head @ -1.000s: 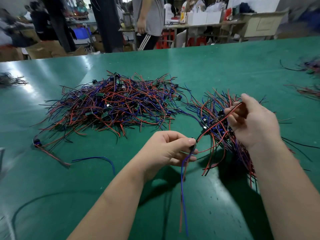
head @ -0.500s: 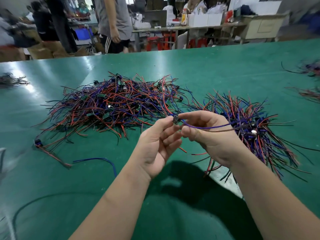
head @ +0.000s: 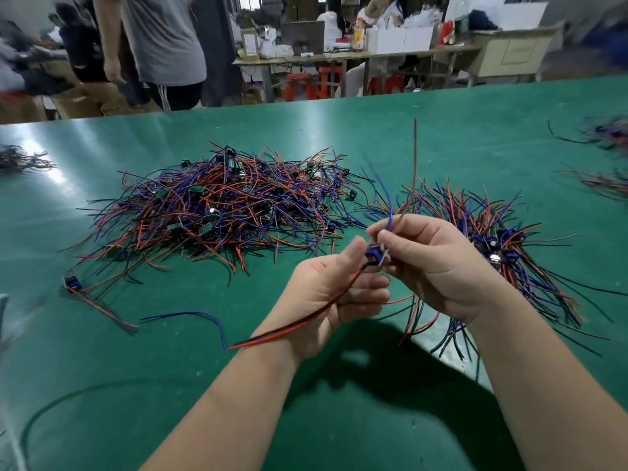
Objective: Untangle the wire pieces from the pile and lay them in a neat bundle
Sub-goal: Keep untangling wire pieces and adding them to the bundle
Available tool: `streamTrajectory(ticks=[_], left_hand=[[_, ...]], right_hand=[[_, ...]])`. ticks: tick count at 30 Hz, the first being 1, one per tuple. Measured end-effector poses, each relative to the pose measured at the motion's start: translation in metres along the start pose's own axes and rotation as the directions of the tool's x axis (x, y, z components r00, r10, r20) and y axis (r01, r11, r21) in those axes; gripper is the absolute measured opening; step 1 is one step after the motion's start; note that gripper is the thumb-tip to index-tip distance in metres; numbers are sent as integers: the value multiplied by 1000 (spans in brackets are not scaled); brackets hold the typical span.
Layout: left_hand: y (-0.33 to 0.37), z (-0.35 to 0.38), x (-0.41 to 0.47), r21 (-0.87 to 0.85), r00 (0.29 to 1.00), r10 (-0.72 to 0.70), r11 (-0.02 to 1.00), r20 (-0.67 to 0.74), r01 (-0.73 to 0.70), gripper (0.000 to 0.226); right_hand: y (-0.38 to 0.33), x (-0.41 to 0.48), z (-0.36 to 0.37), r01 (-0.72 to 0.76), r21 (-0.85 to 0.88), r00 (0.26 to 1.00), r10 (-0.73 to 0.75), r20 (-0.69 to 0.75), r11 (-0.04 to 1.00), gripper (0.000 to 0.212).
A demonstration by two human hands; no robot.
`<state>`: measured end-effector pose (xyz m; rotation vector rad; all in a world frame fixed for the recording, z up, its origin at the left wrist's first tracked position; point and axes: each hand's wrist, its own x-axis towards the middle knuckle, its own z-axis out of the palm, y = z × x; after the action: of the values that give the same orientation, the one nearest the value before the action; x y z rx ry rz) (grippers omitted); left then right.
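Above the middle of the tabletop (head: pixel 339 130), the left hand (head: pixel 323 294) curls its fingers (head: pixel 368 297) round a wire piece (head: pixel 299 326) while the right hand (head: pixel 431 266) pinches its blue connector (head: pixel 372 257). The pile (head: pixel 221 212) lies toward the far edge, with the bundle (head: pixel 492 239) to its right.

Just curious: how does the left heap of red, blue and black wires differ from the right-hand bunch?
The left heap is wider, its wires crossing every way with connectors scattered; the right-hand bunch is narrower, its wires roughly aligned with connectors gathered mid-bunch. Both lie on the green table and mix the same colours.
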<state>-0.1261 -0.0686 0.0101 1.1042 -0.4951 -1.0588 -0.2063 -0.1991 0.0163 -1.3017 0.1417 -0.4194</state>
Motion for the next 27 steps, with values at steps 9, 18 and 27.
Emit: streamTrajectory(ticks=[9,18,27], left_hand=[[-12,0,2,228,986,106,971,-129,-74,9],[-23,1,-1,438,997,-76,896,-28,80,19],[-13,-4,13,-158,926,11,984,-379,-77,8]], right_hand=[[-6,4,-8,-76,-136,955,33,-296,988,5],[-27,5,-46,270,397,704,101,-702,877,14],[-3,10,-8,70,-270,778,-222,-587,960,19]])
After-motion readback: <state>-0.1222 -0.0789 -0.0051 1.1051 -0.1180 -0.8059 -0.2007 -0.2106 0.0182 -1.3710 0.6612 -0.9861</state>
